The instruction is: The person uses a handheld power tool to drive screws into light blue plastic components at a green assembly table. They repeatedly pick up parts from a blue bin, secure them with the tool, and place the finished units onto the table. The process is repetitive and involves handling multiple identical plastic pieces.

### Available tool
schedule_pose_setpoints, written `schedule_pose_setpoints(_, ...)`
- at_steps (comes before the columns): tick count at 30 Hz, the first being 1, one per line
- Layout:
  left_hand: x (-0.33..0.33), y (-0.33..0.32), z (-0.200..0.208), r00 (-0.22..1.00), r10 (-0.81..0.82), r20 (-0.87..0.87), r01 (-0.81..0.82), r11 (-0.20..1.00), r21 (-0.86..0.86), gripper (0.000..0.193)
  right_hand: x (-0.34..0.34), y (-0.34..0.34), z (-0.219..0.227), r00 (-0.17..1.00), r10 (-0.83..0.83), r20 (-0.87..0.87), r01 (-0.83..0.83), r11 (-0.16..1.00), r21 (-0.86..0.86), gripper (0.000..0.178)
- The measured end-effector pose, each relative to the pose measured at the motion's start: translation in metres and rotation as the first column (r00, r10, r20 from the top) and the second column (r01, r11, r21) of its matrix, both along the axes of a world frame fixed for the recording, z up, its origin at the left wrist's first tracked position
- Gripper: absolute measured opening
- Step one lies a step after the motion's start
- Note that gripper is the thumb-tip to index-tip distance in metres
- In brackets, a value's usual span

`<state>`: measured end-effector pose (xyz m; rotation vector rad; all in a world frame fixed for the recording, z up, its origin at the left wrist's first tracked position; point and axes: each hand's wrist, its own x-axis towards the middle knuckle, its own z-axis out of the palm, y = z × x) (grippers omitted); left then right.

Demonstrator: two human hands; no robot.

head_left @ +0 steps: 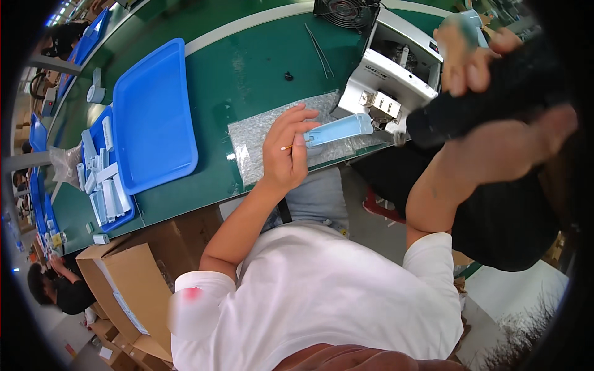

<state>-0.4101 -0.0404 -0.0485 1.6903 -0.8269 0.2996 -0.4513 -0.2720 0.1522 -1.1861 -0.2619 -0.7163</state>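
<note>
Holding a pale blue plastic piece (340, 128) over the bubble wrap (244, 145), far end right by the metal block (383, 107) on a white machine (396, 80); pinched at its near end in the left hand (286, 151), thumb and bent fingers pressed in on it, plus a thin stick (285, 148) poking out; can't tell the right hand's (526, 145) finger spread or grip, too blurred against a bulky black object (448, 120); further out, see tweezers (318, 51) beyond the wrap, and off left a big blue tray (154, 123) next to a pile of pale pieces (103, 173).
</note>
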Motion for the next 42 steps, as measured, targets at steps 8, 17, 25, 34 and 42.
schedule_pose_setpoints(8, 0.002, 0.0, 0.003, 1.0, 0.03, 0.008, -0.03, 1.0, 0.006, 0.025, 0.026, 0.021, -0.005, 0.973, -0.208, 0.096, 0.203, 0.977, 0.058, 0.095)
schedule_pose_setpoints(17, 0.0, 0.002, 0.002, 0.997, 0.01, -0.071, -0.011, 1.0, -0.008, 0.028, 0.049, 0.04, -0.028, 0.936, -0.348, 0.053, 0.348, 0.938, 0.005, 0.105)
schedule_pose_setpoints(25, -0.001, 0.006, 0.001, 0.998, 0.011, -0.061, -0.01, 1.0, 0.004, 0.028, 0.034, 0.015, -0.036, 0.995, -0.022, 0.1, 0.017, 0.999, 0.048, 0.102)
schedule_pose_setpoints(34, -0.003, 0.003, 0.003, 0.999, 0.02, -0.038, -0.02, 1.0, 0.011, 0.027, 0.031, 0.034, -0.044, 0.971, -0.132, 0.201, 0.099, 0.981, 0.166, 0.092)
schedule_pose_setpoints(42, -0.002, 0.0, 0.005, 0.99, 0.088, -0.106, -0.09, 0.996, -0.022, 0.027, 0.024, 0.007, -0.006, 0.917, 0.292, 0.272, -0.296, 0.955, -0.029, 0.09)
